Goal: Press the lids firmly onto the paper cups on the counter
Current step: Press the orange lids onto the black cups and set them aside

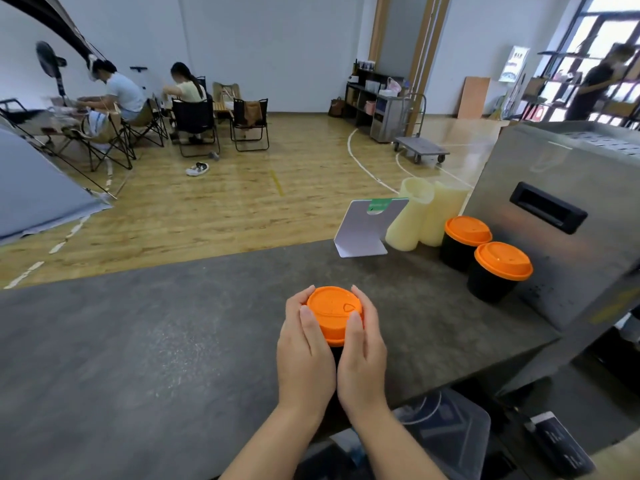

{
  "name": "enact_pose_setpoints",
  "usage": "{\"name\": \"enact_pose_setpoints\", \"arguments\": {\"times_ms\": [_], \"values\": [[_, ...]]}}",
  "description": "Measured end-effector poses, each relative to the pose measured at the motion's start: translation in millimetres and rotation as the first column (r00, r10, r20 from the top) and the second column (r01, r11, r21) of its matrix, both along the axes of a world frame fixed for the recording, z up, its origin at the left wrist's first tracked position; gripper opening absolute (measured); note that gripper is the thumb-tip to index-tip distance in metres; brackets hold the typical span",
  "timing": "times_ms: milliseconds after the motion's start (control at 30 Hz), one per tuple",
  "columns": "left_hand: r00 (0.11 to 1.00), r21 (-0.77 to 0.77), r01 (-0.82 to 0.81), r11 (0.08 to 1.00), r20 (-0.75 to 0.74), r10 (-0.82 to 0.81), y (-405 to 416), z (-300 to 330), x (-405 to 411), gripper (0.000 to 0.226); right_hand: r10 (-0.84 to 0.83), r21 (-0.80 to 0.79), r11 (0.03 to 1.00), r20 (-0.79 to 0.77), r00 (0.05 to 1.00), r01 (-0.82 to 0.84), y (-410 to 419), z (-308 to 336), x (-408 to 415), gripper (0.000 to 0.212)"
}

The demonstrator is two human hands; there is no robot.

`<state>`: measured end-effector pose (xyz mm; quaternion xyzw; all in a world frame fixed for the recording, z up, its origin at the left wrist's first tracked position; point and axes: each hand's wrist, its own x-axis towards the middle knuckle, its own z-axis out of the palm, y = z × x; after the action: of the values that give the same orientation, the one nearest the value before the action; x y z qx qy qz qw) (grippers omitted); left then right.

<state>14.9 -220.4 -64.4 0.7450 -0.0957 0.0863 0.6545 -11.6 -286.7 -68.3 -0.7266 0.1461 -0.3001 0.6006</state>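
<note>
Your two hands meet at the lower centre of the frame, on the grey tabletop (138, 341). Your left hand (304, 351) and your right hand (362, 355) are side by side, and both are curled around one black paper cup (337, 351); only a thin dark strip of the cup shows between them. The orange lid (334, 311) sits on top of this cup. Both thumbs lie on the near edge of the lid, and the fingertips wrap around its left and right sides.

Further away, at the right of the frame, two more black cups stand on the tabletop, close to each other. The nearer one (490, 284) carries an orange lid (503, 260), and the one behind it (457, 252) also carries an orange lid (468, 231). Both stand just beside a big steel machine (571, 216) with a dark recessed handle.

Behind these cups, two pale yellow stacks of cups (424, 216) lean together, and left of them a white card stand (367, 226) stands at the far edge of the tabletop.

Beyond the tabletop is a wooden floor (207, 209). In the upper left, two persons sit on folding chairs (194, 126).
</note>
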Motion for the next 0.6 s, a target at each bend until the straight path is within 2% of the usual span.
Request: {"name": "enact_pose_setpoints", "arguments": {"times_ms": [100,167,233,300,367,433,600], "values": [[1.0,0.005,-0.02,1.0,-0.011,0.02,6.4,4.7,-9.2,0.036,0.077,0.052,0.996,-0.025,0.997,-0.076,-10.9,10.3,7.3,0.03],[0.999,-0.021,-0.053,0.998,-0.015,0.052,11.1,7.8,-8.3,0.021,0.028,0.076,0.997,-0.023,0.999,-0.026,-20.3,15.7,12.1,0.026],[0.997,0.006,-0.078,0.997,0.016,0.078,14.9,10.3,-0.9,0.019,-0.058,0.084,0.995,-0.011,0.998,0.058,-25.0,17.2,14.2,0.025],[0.997,0.08,-0.059,0.995,0.047,0.055,16.8,8.1,9.0,0.019,-0.049,0.098,0.994,-0.012,0.999,0.05,-23.6,16.9,12.6,0.027],[0.997,0.134,-0.01,0.991,0.071,0.0,16.3,3.7,15.7,0.027,0.084,0.133,0.988,0.005,0.996,-0.084,-17.4,13.4,10.3,0.03],[0.994,0.123,0.02,0.992,0.108,-0.034,15.5,-3.2,18.0,0.039,0.177,0.144,0.973,0.039,0.983,-0.181,-11.0,8.3,9.2,0.041],[0.993,0.041,0.036,0.999,0.11,-0.04,13.0,-13.8,18.7,0.047,0.118,0.095,0.987,0.122,0.986,-0.13,-6.4,-4.5,14.9,0.047]]}}
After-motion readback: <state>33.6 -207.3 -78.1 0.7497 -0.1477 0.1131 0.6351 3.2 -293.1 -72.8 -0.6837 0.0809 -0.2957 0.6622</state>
